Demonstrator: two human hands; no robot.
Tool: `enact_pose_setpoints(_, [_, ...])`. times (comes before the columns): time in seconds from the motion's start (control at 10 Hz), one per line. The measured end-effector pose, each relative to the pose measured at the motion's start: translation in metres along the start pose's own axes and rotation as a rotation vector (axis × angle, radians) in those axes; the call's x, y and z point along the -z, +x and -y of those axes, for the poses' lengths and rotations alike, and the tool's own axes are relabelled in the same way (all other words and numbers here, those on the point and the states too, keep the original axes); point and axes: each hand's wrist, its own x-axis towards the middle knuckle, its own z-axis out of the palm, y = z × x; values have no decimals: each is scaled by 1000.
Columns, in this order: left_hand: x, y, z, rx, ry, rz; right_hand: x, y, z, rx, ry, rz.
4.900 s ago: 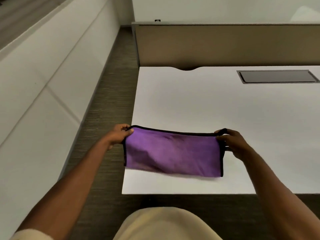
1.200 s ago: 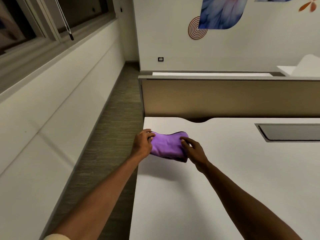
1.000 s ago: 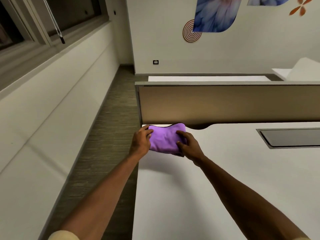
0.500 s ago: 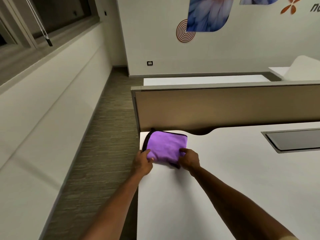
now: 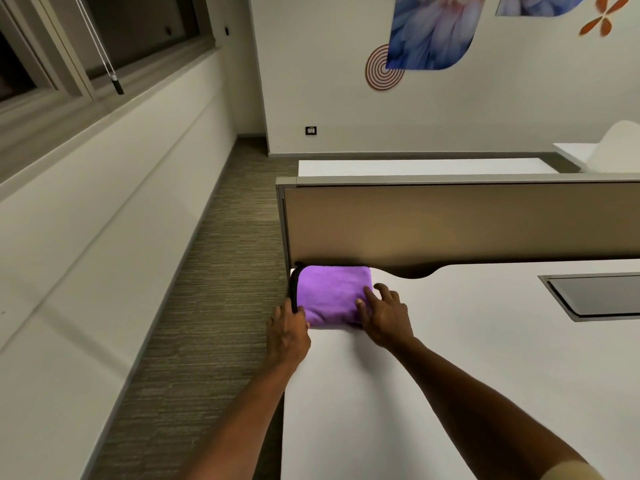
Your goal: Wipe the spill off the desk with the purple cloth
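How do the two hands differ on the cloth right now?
The left hand sits at the near left corner of the purple cloth, by the desk edge, fingers curled against its black trim. The right hand lies on the cloth's right side, fingers spread and fairly straight, pressing down. Both touch the folded cloth, which lies flat in the desk's far left corner against the divider.

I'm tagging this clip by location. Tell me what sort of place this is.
Most likely an open-plan office. A white desk backs onto a tan divider panel with another desk behind it, a cable hatch is set into the top, and printed wall graphics decorate the far wall above carpeted floor.
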Motion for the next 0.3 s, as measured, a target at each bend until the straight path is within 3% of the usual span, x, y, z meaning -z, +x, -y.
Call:
enact_pose_setpoints(0.1, [3, -9, -1, -99, 115, -2, -3, -18, -2, 207, -157, -27])
enact_pose_setpoints(0.2, [12, -20, -5, -174, 178, 47, -7, -38, -11, 263, -203, 68])
enact_pose_setpoints(0.3, [18, -25, -8, -137, 191, 38, -1, -47, -17, 246, -159, 17])
